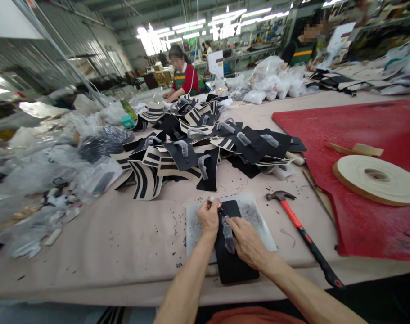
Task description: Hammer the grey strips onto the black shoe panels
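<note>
A flat black panel with rounded corners lies in front of me, partly over a pale white board. On the panel is a handle wrapped in clear plastic. My left hand is closed in a pinch at the panel's upper left edge; a small whitish tip shows at its fingers, too small to name. My right hand grips the wrapped handle near its upper end, thumb and fingertips against the plastic. To the right of the board lies a claw hammer with a red and black handle.
Beyond the board is a heap of black and striped panels, several with wrapped handles. Plastic bags crowd the left. On the right, a tape roll rests on a red sheet. A co-worker sits across the table; another is at far right.
</note>
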Demonstrator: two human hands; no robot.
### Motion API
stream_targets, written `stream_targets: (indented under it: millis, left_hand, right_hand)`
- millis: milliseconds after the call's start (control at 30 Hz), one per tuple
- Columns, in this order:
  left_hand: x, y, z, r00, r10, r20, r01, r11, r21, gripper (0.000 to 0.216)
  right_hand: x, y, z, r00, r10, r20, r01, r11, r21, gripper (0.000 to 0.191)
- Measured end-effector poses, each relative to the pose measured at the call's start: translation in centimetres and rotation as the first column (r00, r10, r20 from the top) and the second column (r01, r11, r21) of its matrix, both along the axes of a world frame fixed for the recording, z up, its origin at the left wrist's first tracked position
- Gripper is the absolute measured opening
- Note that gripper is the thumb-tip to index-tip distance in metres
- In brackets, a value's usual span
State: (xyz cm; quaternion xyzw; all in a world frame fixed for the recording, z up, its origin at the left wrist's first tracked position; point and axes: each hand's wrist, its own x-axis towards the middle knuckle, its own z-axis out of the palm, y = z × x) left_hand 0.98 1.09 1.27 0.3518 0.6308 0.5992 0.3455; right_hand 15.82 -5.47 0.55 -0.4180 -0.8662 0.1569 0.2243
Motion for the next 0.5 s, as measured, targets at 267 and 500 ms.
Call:
stream_targets:
  millis: [267, 500]
  left_hand:
    - [-2.8, -6.3, 6.4, 0.883, -0.295, 0.364, 0.373, 0.913, -0.163, 0.035]
    - [2.3, -11.7, 4.9, 0.813, -0.474, 0.338, 0.549, 0.817, -0.177, 0.03]
  right_hand:
    - [1.5, 0.9, 0.0, 0.939, -0.114, -0.325, 0.027, 0.965, -0.262, 0.047]
    - [1.5, 5.6, 0.6, 0.853, -0.398, -0.337, 0.145, 0.802, -0.58, 0.035]
